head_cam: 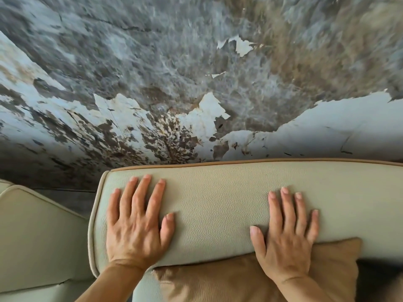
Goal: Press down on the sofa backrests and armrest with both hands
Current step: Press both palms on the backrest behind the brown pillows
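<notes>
A cream leather sofa backrest (218,199) with tan piping runs across the lower half of the head view. My left hand (137,225) lies flat on its left end, palm down, fingers spread. My right hand (287,236) lies flat on the backrest further right, fingers spread, its heel over the front edge. Neither hand holds anything. A second cream sofa section (37,236), backrest or armrest, sits at the lower left, apart from both hands.
A tan cushion (239,277) leans against the front of the backrest, under my right wrist. Behind the sofa stands a wall (196,83) with peeling white paint and grey damp patches. A dark gap (74,199) separates the two sofa sections.
</notes>
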A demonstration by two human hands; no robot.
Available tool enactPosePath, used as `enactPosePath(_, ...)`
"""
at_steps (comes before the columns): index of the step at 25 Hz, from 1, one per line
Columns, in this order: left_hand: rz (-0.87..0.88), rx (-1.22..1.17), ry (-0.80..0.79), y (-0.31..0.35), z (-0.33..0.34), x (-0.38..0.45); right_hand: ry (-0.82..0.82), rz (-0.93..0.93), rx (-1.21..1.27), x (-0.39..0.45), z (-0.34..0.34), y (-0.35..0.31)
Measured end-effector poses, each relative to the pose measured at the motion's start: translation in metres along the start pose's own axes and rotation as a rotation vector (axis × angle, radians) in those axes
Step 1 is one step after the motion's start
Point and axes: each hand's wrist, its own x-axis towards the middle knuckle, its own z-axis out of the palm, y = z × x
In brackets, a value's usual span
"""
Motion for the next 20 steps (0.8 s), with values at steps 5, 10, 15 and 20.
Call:
enactPosePath(5,0.006,0.002,-0.005,0.001,0.007,0.016,0.018,0.009,-0.012,0.013,0.007,0.000)
enactPosePath(10,0.029,0.004,0.011,0.001,0.016,0.034,0.043,0.018,-0.032,0.027,0.016,0.001)
enactPosePath(15,0.046,0.000,0.014,0.001,0.027,0.059,0.062,0.046,-0.050,0.044,0.028,0.002)
enactPosePath(20,0.063,-0.003,0.009,0.002,0.038,0.081,0.083,0.057,-0.063,0.061,0.038,0.003)
